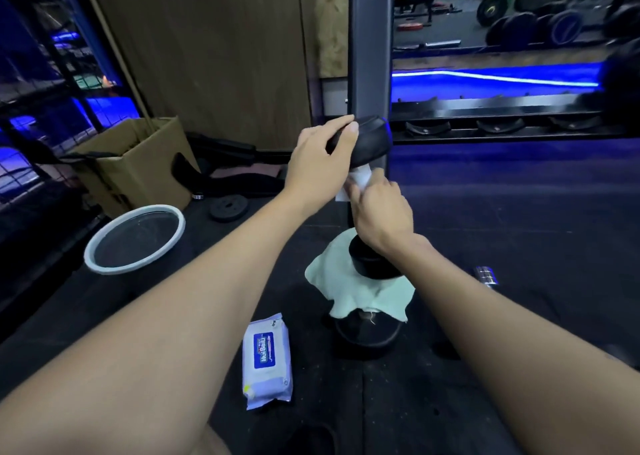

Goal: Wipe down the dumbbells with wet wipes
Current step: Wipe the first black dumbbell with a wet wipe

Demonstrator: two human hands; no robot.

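At frame centre I had the dumbbell [370,191] standing upright, long axis vertical, its lower head on a pale cloth [349,281]. My left hand [322,163] steadied the top head with fingers laid over it; my right hand [381,208], nearer the handle, pinched the wet wipe [360,177] against it.

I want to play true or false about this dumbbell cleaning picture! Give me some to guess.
1. The left hand holds the dumbbell's top end. True.
2. The right hand rubs a white wipe on the handle. True.
3. The wet wipes pack sits in the basin. False: it lies on the floor, apart from the basin.
4. The dumbbell lies flat. False: it stands on end, on a pale cloth.
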